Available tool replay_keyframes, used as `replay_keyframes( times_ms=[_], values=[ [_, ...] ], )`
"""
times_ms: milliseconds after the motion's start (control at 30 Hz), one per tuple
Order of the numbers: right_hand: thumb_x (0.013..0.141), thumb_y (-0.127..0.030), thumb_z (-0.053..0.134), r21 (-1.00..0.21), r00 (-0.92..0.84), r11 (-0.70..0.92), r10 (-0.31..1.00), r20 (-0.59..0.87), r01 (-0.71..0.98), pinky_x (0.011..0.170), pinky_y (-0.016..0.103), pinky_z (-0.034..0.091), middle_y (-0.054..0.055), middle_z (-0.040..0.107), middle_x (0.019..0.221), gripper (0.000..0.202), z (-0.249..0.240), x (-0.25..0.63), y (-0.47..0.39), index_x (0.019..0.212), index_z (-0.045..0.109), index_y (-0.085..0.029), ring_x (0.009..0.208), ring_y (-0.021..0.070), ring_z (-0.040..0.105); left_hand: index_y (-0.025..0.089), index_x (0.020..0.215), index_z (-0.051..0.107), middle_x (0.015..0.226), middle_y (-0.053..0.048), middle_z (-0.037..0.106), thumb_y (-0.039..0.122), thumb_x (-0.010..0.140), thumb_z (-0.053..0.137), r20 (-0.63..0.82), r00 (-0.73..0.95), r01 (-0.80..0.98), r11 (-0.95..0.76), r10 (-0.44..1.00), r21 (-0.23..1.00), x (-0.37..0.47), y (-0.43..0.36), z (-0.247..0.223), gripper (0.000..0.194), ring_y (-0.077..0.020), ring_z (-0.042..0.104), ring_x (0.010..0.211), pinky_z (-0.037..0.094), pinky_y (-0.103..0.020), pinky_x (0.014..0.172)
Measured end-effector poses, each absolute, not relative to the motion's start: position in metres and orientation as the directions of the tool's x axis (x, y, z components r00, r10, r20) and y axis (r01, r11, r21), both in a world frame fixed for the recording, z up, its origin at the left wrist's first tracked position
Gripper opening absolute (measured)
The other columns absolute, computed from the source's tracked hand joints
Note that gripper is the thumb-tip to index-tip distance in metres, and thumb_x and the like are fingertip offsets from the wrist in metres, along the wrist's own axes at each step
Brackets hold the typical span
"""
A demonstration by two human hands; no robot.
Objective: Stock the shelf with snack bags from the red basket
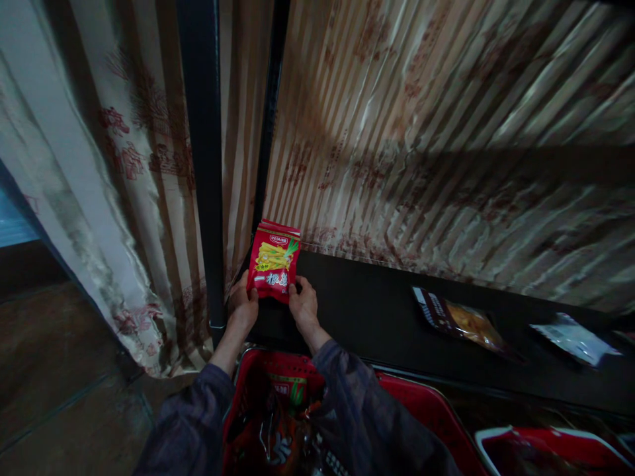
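Between my two hands is a red snack bag [274,261] with yellow sticks and green leaves printed on it. It stands at the left end of a black shelf [357,297], close to the curtain-like backing. My left hand [243,301] grips its lower left edge, thumb on the front. At the lower right edge, my right hand [303,302] holds it the same way. Below my forearms, a red basket [417,396] contains several packets, among them another red bag [288,389] of similar look and an orange-brown packet [280,439].
A brown-and-clear snack packet [461,320] and a silvery packet [575,338] lie farther right on the shelf. A black post [201,158] rises left of my hands. Pleated printed sheeting [397,132] covers the back and left side. Another red, white-rimmed container [550,439] is at lower right.
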State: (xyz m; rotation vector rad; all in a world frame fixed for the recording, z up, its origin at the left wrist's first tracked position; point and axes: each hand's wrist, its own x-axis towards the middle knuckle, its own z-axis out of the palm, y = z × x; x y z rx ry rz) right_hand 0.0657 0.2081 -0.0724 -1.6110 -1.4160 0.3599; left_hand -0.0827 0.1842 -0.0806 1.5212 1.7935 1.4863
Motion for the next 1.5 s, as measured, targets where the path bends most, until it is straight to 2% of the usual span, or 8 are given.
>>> replay_keyframes(
  times_ms=[267,567,867,1100,1233,1367,1500],
  values=[
    [0.077,-0.025,0.051,-0.785,0.292,0.084,0.899,0.325,0.614,0.08,0.03,0.046,0.005,0.069,0.091,0.026,-0.076,0.069,0.209,0.1,0.063,-0.023,0.089,0.0213,0.062,0.015,0.132,0.047,0.132,-0.013,0.055,0.014,0.079,0.048,0.346,-0.351,0.534,-0.117,0.87,0.837,-0.081,0.185,-0.08,0.052,-0.0245,0.047,0.125,0.035,-0.038,0.107],
    [0.081,-0.029,0.049,-0.827,0.269,0.091,0.921,0.281,0.555,0.083,0.03,0.046,0.007,0.068,0.105,0.035,-0.067,0.068,0.212,0.115,0.056,-0.021,0.096,0.0204,0.062,0.009,0.134,0.044,0.138,-0.015,0.049,0.014,0.081,0.046,0.367,-0.325,0.548,-0.143,0.872,0.824,-0.08,0.183,-0.08,0.053,-0.022,0.045,0.128,0.033,-0.035,0.109],
    [0.08,-0.024,0.05,-0.806,0.268,0.144,0.897,0.352,0.574,0.085,0.031,0.045,0.006,0.068,0.101,0.034,-0.063,0.067,0.219,0.112,0.057,-0.021,0.094,0.0204,0.061,0.008,0.133,0.044,0.134,-0.016,0.053,0.015,0.081,0.046,0.384,-0.33,0.58,-0.136,0.863,0.804,-0.078,0.181,-0.077,0.052,-0.0228,0.049,0.125,0.037,-0.035,0.106],
    [0.083,-0.03,0.047,-0.806,0.286,0.045,0.922,0.261,0.59,0.08,0.032,0.048,0.01,0.067,0.101,0.031,-0.062,0.066,0.224,0.109,0.056,-0.015,0.09,0.0211,0.064,0.008,0.135,0.04,0.134,-0.017,0.053,0.016,0.082,0.044,0.463,-0.288,0.624,-0.203,0.838,0.755,-0.079,0.187,-0.085,0.054,-0.0241,0.05,0.123,0.04,-0.038,0.104],
    [0.084,-0.031,0.047,-0.813,0.276,0.046,0.929,0.249,0.58,0.079,0.029,0.048,0.008,0.068,0.102,0.029,-0.062,0.068,0.227,0.109,0.056,-0.019,0.091,0.0187,0.064,0.012,0.134,0.042,0.132,-0.015,0.055,0.015,0.082,0.043,0.508,-0.252,0.646,-0.248,0.824,0.722,-0.08,0.189,-0.09,0.052,-0.0241,0.051,0.122,0.041,-0.041,0.104],
    [0.085,-0.031,0.046,-0.816,0.277,0.038,0.931,0.239,0.577,0.077,0.029,0.048,0.007,0.069,0.096,0.025,-0.063,0.065,0.226,0.103,0.058,-0.02,0.087,0.0191,0.064,0.006,0.136,0.038,0.134,-0.019,0.051,0.015,0.082,0.041,0.504,-0.24,0.661,-0.24,0.83,0.711,-0.08,0.188,-0.089,0.054,-0.0263,0.05,0.123,0.04,-0.043,0.104],
    [0.085,-0.031,0.045,-0.817,0.281,0.038,0.929,0.242,0.576,0.074,0.029,0.048,0.007,0.07,0.09,0.024,-0.065,0.061,0.224,0.1,0.06,-0.019,0.083,0.0202,0.065,0.006,0.14,0.032,0.134,-0.019,0.052,0.017,0.083,0.041,0.456,-0.263,0.653,-0.191,0.85,0.733,-0.08,0.187,-0.086,0.058,-0.0276,0.052,0.121,0.041,-0.045,0.103]
  ],
)
